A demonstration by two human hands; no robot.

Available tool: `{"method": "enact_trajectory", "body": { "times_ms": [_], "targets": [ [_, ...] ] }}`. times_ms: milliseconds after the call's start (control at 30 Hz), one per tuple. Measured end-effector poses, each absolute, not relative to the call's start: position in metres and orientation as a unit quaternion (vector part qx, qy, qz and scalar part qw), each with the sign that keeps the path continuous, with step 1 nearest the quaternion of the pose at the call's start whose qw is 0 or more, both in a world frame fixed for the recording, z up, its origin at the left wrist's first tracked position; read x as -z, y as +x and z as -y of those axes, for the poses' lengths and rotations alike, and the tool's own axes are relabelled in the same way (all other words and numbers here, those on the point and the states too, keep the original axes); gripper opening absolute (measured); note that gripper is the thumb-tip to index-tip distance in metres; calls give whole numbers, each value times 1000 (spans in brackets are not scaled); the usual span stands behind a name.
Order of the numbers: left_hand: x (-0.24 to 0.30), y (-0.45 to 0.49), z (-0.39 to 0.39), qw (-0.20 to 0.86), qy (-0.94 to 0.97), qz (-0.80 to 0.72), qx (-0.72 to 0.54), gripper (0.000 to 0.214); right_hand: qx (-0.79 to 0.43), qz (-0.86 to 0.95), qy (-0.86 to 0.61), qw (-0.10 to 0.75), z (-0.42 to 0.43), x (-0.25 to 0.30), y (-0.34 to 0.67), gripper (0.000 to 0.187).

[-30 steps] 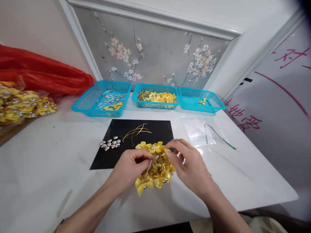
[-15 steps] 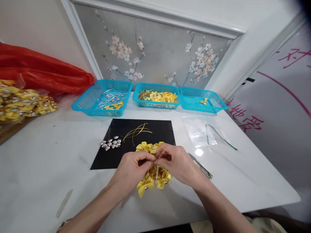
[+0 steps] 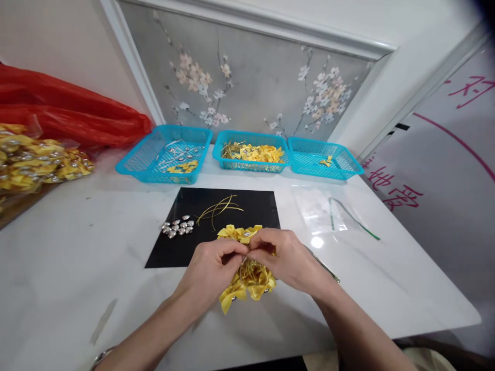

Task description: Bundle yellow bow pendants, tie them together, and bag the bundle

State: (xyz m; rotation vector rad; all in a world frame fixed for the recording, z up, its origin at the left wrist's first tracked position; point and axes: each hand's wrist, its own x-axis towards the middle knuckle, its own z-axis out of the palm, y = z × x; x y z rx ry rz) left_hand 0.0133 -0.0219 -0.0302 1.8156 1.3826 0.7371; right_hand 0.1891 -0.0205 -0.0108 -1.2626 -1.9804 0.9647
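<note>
A bunch of yellow ribbon flowers [image 3: 247,291] with silver beads and thin gold wire stems lies in front of me, partly over the black mat [image 3: 228,206]. My left hand [image 3: 214,263] is closed in a pinch at the middle of the bunch, from its left side. Its fingertips meet those of my right hand [image 3: 284,257], which pinches from the right. A thin white strip [image 3: 242,267] runs down from the pinched fingertips across the stems. The fingers hide exactly how each one grips it.
Silver beads [image 3: 178,226] and gold wires [image 3: 218,208] lie on the mat. Behind stand blue baskets [image 3: 164,178]. Scissors [image 3: 327,268], partly under my right hand, and a clear bag [image 3: 317,211] are to the right. Bagged flowers [image 3: 42,159] sit at left.
The white strip has shifted from below my right fingers toward my left fingertips. My right hand has turned slightly and covers more of the scissors. The camera view has moved a little.
</note>
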Motion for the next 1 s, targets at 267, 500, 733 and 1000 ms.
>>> {"method": "enact_trajectory", "body": {
  "times_ms": [267, 500, 733, 1000],
  "targets": [
    [33, 14, 24, 334, 720, -528, -301, 24, -367, 739, -482, 293, 21, 14, 187, 9],
    [24, 14, 24, 362, 717, -531, -270, 25, -277, 782, -484, 280, 25, 14, 185, 14],
    [21, 16, 24, 413, 667, -545, -295, 19, -128, 853, -443, 244, 31, 25, 185, 22],
    [17, 11, 25, 387, 690, -543, -280, 14, 13, 886, -387, 254, 28, 33, 185, 18]
  ]
}}
